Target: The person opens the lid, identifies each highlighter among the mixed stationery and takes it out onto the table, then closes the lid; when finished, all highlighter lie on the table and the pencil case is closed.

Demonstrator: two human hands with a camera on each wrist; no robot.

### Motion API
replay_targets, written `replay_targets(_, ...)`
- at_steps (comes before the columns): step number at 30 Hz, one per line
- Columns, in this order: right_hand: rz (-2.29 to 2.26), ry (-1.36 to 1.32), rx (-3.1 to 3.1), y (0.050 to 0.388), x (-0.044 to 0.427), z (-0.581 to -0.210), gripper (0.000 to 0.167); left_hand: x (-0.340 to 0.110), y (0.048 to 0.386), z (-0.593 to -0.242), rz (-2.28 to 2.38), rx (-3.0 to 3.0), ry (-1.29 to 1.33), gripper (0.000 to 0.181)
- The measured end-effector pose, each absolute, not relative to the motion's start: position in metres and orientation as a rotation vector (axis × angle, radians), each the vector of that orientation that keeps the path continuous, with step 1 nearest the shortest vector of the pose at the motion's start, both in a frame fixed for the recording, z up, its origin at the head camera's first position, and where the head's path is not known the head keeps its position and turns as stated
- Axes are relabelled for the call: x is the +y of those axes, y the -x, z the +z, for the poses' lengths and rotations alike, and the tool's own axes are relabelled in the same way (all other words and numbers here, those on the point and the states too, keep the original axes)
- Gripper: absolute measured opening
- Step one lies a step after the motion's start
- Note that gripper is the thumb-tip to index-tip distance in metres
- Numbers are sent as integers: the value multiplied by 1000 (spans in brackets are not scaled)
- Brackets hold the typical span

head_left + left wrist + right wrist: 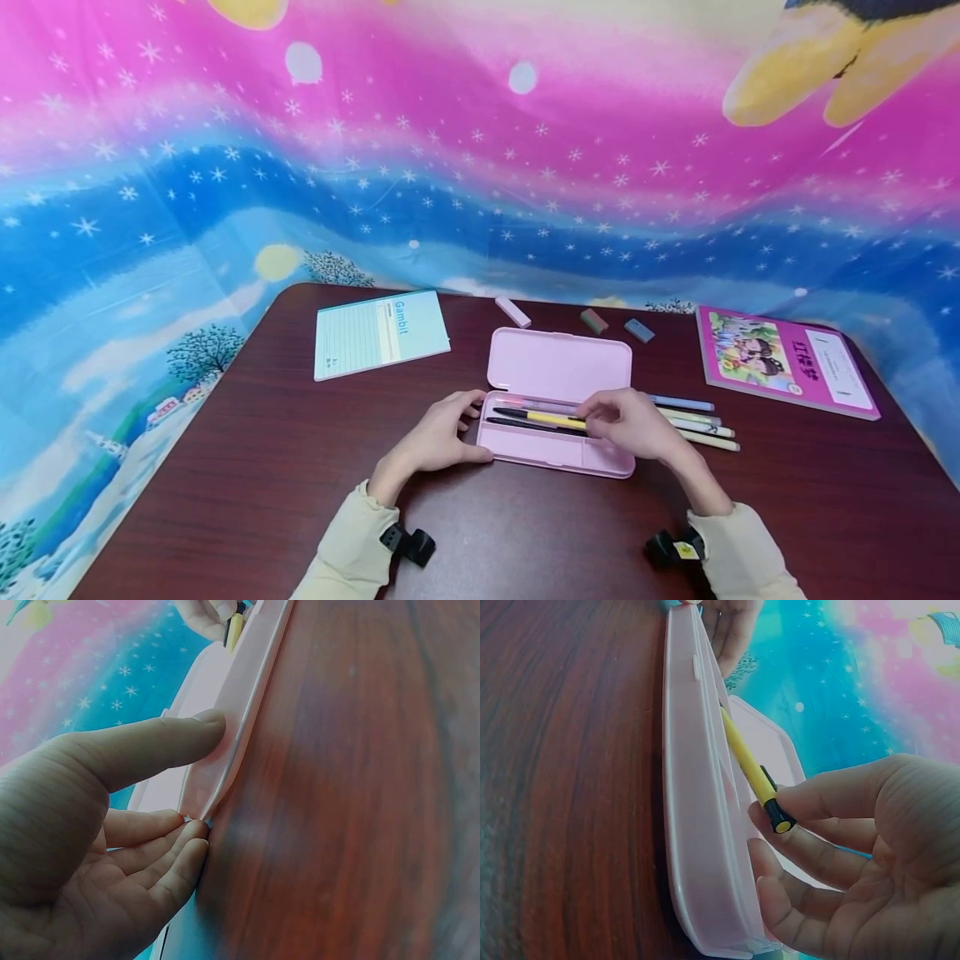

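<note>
A pink pencil case (534, 447) lies with its lid raised in the head view. My left hand (435, 433) holds its left end, thumb on the front wall and fingertips at the end, as the left wrist view of the case (244, 712) shows. Over the tray, my right hand (633, 427) pinches a yellow pen with black ends (744, 754) near its push-button end; the pen's other end points left into the case. A dark pen (528, 426) and a clear pen with a pink tip (513, 402) lie in the tray, partly covered.
Several pale pens (708, 431) lie right of the case. Behind it are a pink eraser (513, 312), a green-and-brown eraser (593, 321) and a blue-grey one (639, 331). A light-blue notebook (381, 335) lies back left, a pink book (784, 361) at right.
</note>
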State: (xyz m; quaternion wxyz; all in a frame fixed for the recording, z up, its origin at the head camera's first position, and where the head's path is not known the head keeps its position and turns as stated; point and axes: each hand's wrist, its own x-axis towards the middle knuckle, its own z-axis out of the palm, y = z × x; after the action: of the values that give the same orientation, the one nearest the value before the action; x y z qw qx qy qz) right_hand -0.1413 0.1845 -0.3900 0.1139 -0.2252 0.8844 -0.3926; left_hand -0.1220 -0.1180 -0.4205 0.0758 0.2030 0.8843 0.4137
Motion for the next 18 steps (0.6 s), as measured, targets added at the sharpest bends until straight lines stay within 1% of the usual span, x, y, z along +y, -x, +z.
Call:
replay_targets(10,-1405,428,2488,139,195,-394,12,-118,123,-421,1262,2647,-621,77)
replay_targets(18,-1546,367,2413,138,209,-390,20,-118,122,-421,1263,2641,-620,77)
